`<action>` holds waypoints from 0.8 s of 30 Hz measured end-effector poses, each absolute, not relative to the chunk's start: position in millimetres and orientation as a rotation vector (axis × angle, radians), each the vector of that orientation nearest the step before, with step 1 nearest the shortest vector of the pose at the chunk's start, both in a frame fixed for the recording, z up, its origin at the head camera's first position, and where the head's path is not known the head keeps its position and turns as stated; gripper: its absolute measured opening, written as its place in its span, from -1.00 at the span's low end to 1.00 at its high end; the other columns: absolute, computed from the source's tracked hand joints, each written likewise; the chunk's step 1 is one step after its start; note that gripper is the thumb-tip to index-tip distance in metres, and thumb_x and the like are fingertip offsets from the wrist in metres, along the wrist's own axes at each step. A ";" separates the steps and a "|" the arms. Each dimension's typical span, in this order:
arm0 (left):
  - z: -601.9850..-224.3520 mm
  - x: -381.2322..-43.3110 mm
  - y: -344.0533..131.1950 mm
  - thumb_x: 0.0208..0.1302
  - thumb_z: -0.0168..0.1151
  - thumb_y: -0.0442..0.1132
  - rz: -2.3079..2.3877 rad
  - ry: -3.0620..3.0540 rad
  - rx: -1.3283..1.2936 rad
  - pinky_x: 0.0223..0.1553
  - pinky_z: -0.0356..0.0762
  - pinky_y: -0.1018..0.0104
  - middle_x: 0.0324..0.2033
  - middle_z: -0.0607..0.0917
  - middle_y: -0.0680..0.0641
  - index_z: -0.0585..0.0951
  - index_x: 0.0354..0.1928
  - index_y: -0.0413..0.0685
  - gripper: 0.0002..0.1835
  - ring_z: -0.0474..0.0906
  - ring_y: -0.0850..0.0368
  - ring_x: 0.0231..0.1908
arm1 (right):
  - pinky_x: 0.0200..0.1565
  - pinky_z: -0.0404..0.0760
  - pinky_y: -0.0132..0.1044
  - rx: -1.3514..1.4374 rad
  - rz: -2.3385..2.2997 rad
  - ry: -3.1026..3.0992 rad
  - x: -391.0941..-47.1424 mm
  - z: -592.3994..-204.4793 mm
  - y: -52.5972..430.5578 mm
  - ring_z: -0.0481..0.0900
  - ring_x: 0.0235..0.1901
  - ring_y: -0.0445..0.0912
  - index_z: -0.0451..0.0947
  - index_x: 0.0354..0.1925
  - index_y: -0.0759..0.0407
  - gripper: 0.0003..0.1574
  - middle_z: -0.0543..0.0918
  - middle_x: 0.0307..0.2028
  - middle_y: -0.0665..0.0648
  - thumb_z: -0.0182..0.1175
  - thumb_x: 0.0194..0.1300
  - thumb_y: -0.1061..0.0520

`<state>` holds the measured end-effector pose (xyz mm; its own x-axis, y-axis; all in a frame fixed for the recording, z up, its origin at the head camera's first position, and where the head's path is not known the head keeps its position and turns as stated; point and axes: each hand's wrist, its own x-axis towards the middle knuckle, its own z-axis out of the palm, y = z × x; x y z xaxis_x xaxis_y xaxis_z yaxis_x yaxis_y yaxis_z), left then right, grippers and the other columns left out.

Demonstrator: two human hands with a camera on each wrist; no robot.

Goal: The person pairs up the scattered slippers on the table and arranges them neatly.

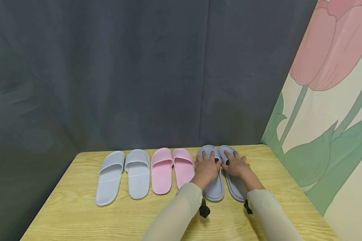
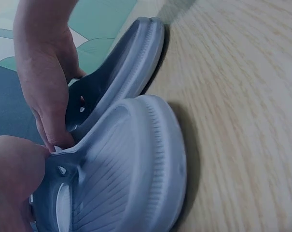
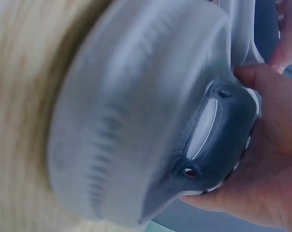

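In the head view, a pair of grey slippers stands at the right end of a row, toes toward the dark curtain. My left hand grips the left grey slipper across its strap, fingers spread over the top. The right grey slipper is held likewise by my right hand. Seen from the right wrist, thumb and fingers straddle the strap at its two sides. The left wrist view shows the left slipper's ribbed footbed and its heel close over the wood. Both palms hide much of the straps.
Left of the grey pair stand a pink slipper and its mate, then two pale grey-white slippers at the far left. All are on a wooden table. A dark curtain hangs behind; a flower-painted wall borders the right.
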<state>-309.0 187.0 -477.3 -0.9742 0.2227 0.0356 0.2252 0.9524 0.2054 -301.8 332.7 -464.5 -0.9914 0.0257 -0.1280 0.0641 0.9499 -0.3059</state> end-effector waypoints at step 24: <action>-467.7 -313.8 185.8 0.52 -0.16 0.29 -0.371 -3.028 -0.444 0.19 0.39 -0.09 0.29 0.48 -0.09 0.44 0.40 0.12 -0.38 0.34 -0.15 0.31 | 0.14 0.34 0.47 0.098 -0.517 3.031 -306.8 -446.8 336.2 0.24 0.28 0.58 0.29 0.43 0.32 -0.27 0.19 0.40 0.58 0.09 0.44 -0.01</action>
<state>-313.8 185.8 -467.7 -0.9568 0.2756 0.0923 0.2897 0.9297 0.2274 -306.8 336.2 -446.8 -0.9959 0.0515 -0.0747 0.0734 0.9416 -0.3285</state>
